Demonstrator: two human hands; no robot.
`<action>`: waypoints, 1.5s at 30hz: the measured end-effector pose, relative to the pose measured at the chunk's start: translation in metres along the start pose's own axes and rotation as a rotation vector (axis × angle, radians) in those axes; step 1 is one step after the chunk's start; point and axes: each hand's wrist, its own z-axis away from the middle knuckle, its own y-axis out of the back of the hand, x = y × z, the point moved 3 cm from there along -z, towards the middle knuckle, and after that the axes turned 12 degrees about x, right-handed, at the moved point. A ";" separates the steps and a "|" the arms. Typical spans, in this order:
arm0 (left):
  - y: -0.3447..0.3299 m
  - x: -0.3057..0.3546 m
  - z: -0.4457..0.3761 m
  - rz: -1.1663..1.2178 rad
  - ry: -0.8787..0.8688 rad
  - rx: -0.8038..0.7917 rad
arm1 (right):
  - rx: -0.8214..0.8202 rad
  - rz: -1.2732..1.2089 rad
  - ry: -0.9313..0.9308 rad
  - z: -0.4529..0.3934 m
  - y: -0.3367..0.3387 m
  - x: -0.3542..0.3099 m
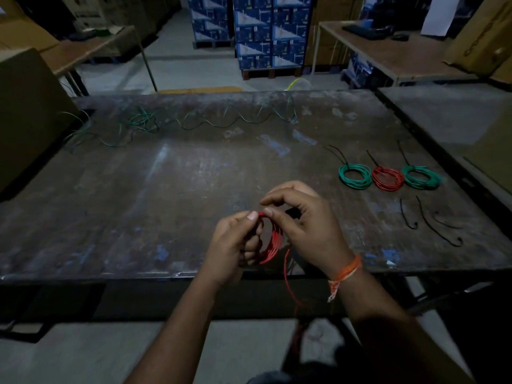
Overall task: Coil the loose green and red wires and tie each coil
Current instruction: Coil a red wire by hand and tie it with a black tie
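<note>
Both hands pinch a red coil (270,239) above the near edge of a scuffed dark table (166,189).
Left hand (235,245) and right hand (302,231) thumb-and-fingertip the top — loose green wire (210,121) sprawls far back, three tied coils (388,177) right; stacked blue boxes (266,31) behind.

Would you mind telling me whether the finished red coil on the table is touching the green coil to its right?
Touching: in the head view the red coil overlaps the edge of the right green coil, with no table showing between them.

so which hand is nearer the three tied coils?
Right. The right hand is just left of and nearer the camera than the tied coils; the left hand is farther left, across the red coil.
</note>
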 end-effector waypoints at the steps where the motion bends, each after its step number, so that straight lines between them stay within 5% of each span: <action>1: 0.000 0.000 0.000 0.042 0.031 -0.007 | -0.017 0.019 0.006 0.002 -0.002 0.002; 8: -0.004 -0.002 0.003 0.346 0.224 -0.016 | -0.123 -0.007 -0.261 0.019 -0.019 0.024; 19: -0.008 0.002 0.010 -0.012 -0.085 0.288 | 0.042 -0.198 -0.401 0.034 -0.020 0.022; 27: -0.017 0.003 0.022 -0.145 -0.014 0.401 | 0.075 -0.354 -0.512 0.045 -0.020 0.021; 31: -0.021 0.004 0.027 -0.118 0.025 0.427 | -0.012 -0.621 -0.774 0.047 -0.025 0.020; 35: -0.011 -0.005 0.032 -0.094 0.040 0.458 | -0.279 -0.777 -1.112 0.045 -0.024 0.019; 40: -0.005 -0.011 0.030 -0.014 0.095 0.409 | -0.452 -0.875 -1.216 0.043 -0.024 0.014; 45: -0.002 -0.012 0.027 0.027 0.142 0.386 | -0.448 -0.894 -1.248 0.047 -0.024 0.012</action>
